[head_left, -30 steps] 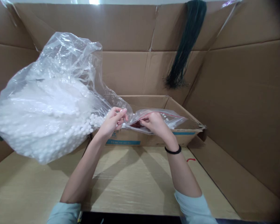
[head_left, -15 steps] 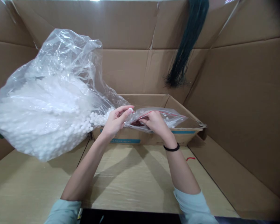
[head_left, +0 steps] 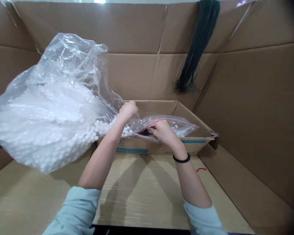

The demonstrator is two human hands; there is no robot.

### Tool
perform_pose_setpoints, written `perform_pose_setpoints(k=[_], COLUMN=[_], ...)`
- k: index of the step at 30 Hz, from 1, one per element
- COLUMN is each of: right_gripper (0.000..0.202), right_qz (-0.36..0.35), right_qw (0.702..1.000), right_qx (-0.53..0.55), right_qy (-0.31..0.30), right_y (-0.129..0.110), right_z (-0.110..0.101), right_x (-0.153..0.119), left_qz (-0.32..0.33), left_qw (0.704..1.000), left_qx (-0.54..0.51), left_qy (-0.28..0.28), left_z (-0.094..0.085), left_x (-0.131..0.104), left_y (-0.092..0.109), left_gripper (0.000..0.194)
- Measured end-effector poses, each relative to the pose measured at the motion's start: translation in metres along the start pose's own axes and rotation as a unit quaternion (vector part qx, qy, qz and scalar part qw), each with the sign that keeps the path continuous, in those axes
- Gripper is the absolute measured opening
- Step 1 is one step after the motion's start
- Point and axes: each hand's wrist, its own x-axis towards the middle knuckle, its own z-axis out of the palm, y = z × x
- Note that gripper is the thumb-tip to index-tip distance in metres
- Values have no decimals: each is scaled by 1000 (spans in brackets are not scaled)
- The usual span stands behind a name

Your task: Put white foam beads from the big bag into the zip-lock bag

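Note:
My left hand [head_left: 128, 110] is curled closed at the loose mouth of the big clear plastic bag [head_left: 80, 52], over the cardboard box; its fingertips are hidden. Small white foam balls [head_left: 105, 126] fill that bag and spill from its mouth towards the box. My right hand [head_left: 163, 131] reaches into the opening of a clear zip bag [head_left: 188, 125] with a red seal line, fingers bent together. Dark red bits [head_left: 145, 132] and a few white balls show in the zip bag. What the right fingers hold, if anything, is hidden.
The open cardboard box [head_left: 166, 148] with blue stripes stands on the table [head_left: 137, 195], under the zip bag. Tall cardboard walls [head_left: 134, 29] surround the table. A bundle of dark green strands [head_left: 198, 49] hangs at the back. A red scrap [head_left: 201, 169] lies at right.
My left hand has moved up and away towards the big bag's mouth and turned over; the white ball seen at its fingertips is now out of sight. My right hand stays in the zip bag.

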Motion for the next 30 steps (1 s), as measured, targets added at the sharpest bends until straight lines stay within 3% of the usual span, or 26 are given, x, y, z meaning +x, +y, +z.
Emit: perform_pose_setpoints(k=[5, 9, 13, 16, 18, 20, 22, 23, 25, 30], right_gripper=[27, 29, 27, 22, 18, 12, 8, 8, 8, 11], right_qz=[5, 0, -8, -21, -30, -30, -24, -22, -32, -39], right_qw=[1000, 999, 998, 996, 989, 976, 959, 952, 946, 938], right_qx=[18, 35, 48, 84, 141, 214, 279, 299, 301, 293], right_qy=[-18, -26, -30, -19, -19, -8, 30, 58, 112, 183], right_y=[-4, -10, -16, -24, -29, -34, -38, -40, -42, -46], right_z=[-5, -9, -20, -31, -36, -35, -28, -23, -11, 12], right_x=[-1, -3, -10, -19, -23, -24, -21, -18, -12, 1], left_qz=[-38, -31, 12, 62, 65, 54, 43, 37, 28, 68], left_qw=[998, 999, 991, 951, 899, 818, 738, 714, 698, 713], left_qx=[55, 38, -71, -257, -422, -572, -668, -691, -703, -679], left_qy=[-17, 23, 113, 158, 92, -9, -82, -104, -133, -161], left_z=[-6, 5, 24, 31, 32, 31, 29, 29, 29, 30], left_x=[-31, -61, -70, -70, -68, -66, -64, -63, -62, -61], left_y=[-42, -72, -80, -76, -73, -74, -76, -78, -81, -83], left_gripper=[31, 32, 30, 22, 22, 22, 20, 19, 18, 18])
